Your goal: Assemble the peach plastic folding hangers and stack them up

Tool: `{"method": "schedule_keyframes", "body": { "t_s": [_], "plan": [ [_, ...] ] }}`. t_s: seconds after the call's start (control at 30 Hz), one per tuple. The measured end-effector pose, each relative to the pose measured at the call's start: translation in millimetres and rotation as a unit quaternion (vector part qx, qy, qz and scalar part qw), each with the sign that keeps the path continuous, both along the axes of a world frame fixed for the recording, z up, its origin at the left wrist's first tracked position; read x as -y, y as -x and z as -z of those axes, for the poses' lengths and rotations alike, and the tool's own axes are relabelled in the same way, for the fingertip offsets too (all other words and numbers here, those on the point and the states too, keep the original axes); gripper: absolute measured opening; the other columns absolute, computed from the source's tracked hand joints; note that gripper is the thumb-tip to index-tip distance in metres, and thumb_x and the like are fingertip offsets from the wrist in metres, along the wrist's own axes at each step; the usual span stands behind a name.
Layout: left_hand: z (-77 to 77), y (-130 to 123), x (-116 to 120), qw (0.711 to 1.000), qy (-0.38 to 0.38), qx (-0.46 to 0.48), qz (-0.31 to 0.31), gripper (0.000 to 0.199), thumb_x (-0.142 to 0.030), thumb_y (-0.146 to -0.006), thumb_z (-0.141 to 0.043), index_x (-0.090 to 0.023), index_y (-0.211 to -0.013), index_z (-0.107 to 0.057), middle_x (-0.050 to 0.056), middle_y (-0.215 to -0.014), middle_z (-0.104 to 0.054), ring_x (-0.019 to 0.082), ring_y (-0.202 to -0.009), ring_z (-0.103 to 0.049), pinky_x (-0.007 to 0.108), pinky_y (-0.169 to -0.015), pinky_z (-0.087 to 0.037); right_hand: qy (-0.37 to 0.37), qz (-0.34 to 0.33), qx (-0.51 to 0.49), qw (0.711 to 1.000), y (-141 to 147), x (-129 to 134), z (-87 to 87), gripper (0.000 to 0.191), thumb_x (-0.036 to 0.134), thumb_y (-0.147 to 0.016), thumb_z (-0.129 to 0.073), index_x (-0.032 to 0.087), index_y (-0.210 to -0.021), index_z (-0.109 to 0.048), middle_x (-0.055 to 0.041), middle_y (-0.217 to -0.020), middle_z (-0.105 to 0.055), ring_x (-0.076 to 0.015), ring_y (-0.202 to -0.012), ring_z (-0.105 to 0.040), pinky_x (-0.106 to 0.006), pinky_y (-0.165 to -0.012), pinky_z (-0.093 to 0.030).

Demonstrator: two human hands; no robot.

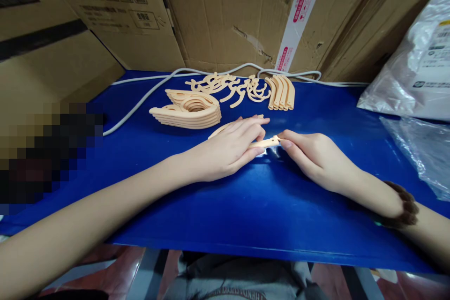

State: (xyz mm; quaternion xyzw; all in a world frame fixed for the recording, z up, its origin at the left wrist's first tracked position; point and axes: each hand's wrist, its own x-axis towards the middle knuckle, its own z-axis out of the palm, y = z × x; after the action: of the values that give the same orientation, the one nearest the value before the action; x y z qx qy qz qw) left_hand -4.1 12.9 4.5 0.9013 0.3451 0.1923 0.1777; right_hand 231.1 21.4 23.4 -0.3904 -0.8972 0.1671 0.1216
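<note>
My left hand [234, 149] lies over a cream plastic part [265, 143] on the blue table, its thumb and fingers closed round the part, which it mostly covers. At the part's right end, my right hand [312, 152] pinches with thumb and forefinger; a tiny cream tip shows there, but whether it is a separate piece is unclear. Behind my left hand, to the left, sits a stack of curved cream parts [190, 115]. Farther back lie thin branched cream pieces [214, 83] and a row of cream curved bars [281, 93].
Cardboard boxes [225, 18] stand along the back and left. A white cable [140, 103] runs behind the parts. Clear plastic bags [418, 61] rest at the right. The blue table's [246, 225] front edge is near my lap. A blurred dark area covers the left side.
</note>
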Motion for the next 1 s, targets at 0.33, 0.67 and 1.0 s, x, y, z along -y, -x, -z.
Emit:
{"method": "schedule_keyframes", "body": {
  "t_s": [0.33, 0.67, 1.0],
  "plan": [
    [2.7, -0.3, -1.0, 1.000, -0.021, -0.008, 0.018, 0.025, -0.035, -0.104, -0.034, -0.020, -0.114, -0.051, 0.011, -0.151, -0.041, 0.022, -0.146, -0.029, 0.046, -0.119, -0.027, -0.011, -0.046, -0.006, 0.999, -1.8, -2.1, 3.1, 0.033, 0.041, -0.102, -0.036, 0.020, -0.086, -0.055, -0.0031, -0.072, -0.063, -0.0150, -0.060, -0.058, -0.026, -0.058, -0.037],
    [5.9, 2.2, -1.4, 0.999, -0.033, -0.022, 0.029, 0.031, -0.035, -0.104, -0.035, -0.019, -0.119, -0.057, 0.009, -0.151, -0.043, 0.022, -0.147, -0.027, 0.045, -0.121, -0.024, -0.141, -0.068, 0.067, 0.985, -6.1, 0.1, 8.8, 0.039, 0.040, -0.104, -0.029, 0.017, -0.097, -0.060, -0.0062, -0.085, -0.071, -0.0167, -0.065, -0.065, -0.026, -0.056, -0.039],
    [6.3, 1.4, -1.5, 0.998, -0.035, -0.041, 0.033, 0.032, -0.037, -0.105, -0.033, -0.019, -0.117, -0.056, 0.007, -0.151, -0.043, 0.020, -0.147, -0.026, 0.043, -0.122, -0.022, -0.230, -0.067, 0.138, 0.961, -4.5, 3.5, 10.9, 0.047, 0.039, -0.106, -0.022, 0.016, -0.104, -0.063, -0.0075, -0.089, -0.071, -0.0154, -0.069, -0.065, -0.028, -0.054, -0.035]
  ]
}}
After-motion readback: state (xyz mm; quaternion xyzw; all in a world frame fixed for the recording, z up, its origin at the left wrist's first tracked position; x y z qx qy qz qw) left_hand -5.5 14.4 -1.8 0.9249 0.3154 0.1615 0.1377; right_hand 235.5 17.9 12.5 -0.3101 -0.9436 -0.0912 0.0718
